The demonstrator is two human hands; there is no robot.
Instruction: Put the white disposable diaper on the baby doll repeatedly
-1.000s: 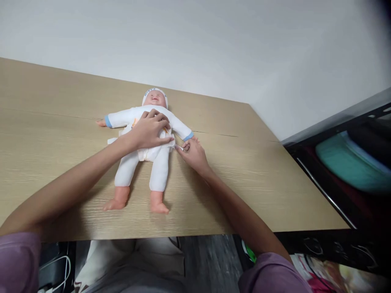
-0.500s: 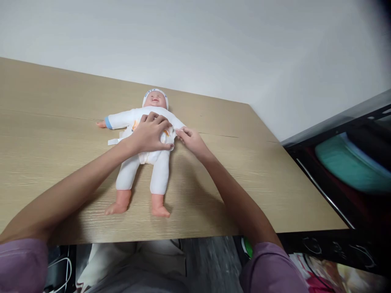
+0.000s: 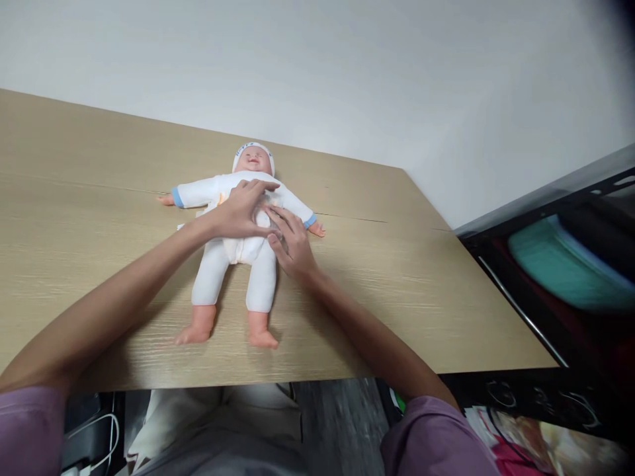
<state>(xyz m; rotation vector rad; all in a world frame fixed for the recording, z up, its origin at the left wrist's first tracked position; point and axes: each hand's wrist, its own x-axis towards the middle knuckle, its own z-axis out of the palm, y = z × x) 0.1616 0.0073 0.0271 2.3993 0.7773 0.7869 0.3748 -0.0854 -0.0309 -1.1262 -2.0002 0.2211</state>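
A baby doll [image 3: 258, 272] in a white suit with blue cuffs and a white cap lies on its back on the wooden table [image 3: 421, 277], head toward the wall. My left hand [image 3: 238, 210] lies flat over the doll's chest, fingers stretched across it. My right hand [image 3: 290, 241] rests on the doll's belly and right side, fingers extended and touching the suit just below my left hand. A white strip of cloth [image 3: 181, 227] pokes out from under the doll's left side. What lies beneath my palms is hidden.
A white wall runs behind the table. To the right stands a dark shelf unit [image 3: 555, 264] with a teal object [image 3: 565, 264] inside. A white cable [image 3: 94, 443] hangs below the table's front edge at the left, beside my lap.
My right hand has left the doll's right wrist and come inward onto its belly, opening flat. The doll's right arm now lies uncovered. My left hand has stayed on the chest.
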